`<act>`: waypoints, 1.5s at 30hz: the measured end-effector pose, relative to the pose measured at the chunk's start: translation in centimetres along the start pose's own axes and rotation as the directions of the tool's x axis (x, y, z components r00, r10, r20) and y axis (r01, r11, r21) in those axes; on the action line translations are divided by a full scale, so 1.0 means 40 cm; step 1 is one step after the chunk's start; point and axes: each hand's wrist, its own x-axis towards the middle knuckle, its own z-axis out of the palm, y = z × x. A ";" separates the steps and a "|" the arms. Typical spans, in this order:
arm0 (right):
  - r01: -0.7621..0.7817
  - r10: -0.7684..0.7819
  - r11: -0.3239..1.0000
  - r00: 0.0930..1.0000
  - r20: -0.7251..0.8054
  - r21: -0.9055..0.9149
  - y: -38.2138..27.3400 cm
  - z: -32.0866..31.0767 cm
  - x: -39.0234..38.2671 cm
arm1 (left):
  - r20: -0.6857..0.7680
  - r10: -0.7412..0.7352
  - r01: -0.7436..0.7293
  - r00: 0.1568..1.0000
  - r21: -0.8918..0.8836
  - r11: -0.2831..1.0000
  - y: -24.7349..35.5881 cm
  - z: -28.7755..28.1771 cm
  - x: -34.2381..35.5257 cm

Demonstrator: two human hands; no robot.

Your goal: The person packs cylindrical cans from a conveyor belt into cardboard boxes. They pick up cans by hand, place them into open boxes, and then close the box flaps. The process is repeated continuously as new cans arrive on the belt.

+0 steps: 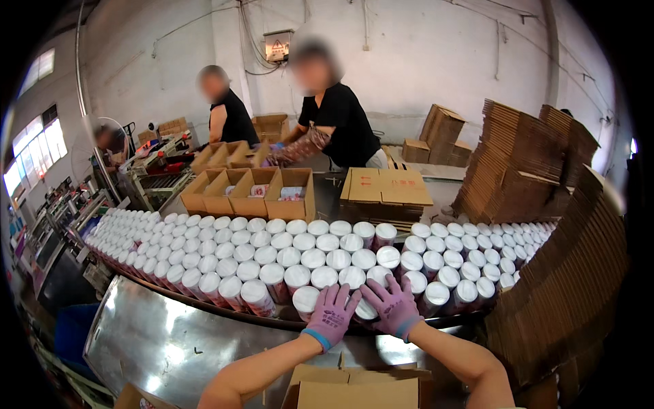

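My left hand [332, 313], in a purple glove, reaches onto the front of rows of white-lidded cans [248, 294] with pink-red printed sides. Its fingers are stretched out over the lids, slightly apart. My right hand [390, 307], gloved the same, lies beside it with fingers spread over neighbouring lids. A can [366, 312] shows partly between the two hands; where my thumbs are on it is hidden. An open cardboard box [357, 392] is below my forearms at the lower edge.
A metal surface [157, 320] runs in front of the cans. Tall stacks of flattened cardboard [558, 286] crowd the right. Behind the cans are divided boxes [238, 204] holding cans and flat cartons [385, 184]. Co-workers [334, 129] stand across the bench, one handling boxes. A blue bin [75, 327] is lower left.
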 end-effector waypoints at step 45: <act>-0.398 -0.732 0.306 0.483 0.481 0.865 -0.110 -0.135 -0.165 | 0.727 0.555 0.491 0.403 -0.684 0.539 -0.014 -0.297 -0.182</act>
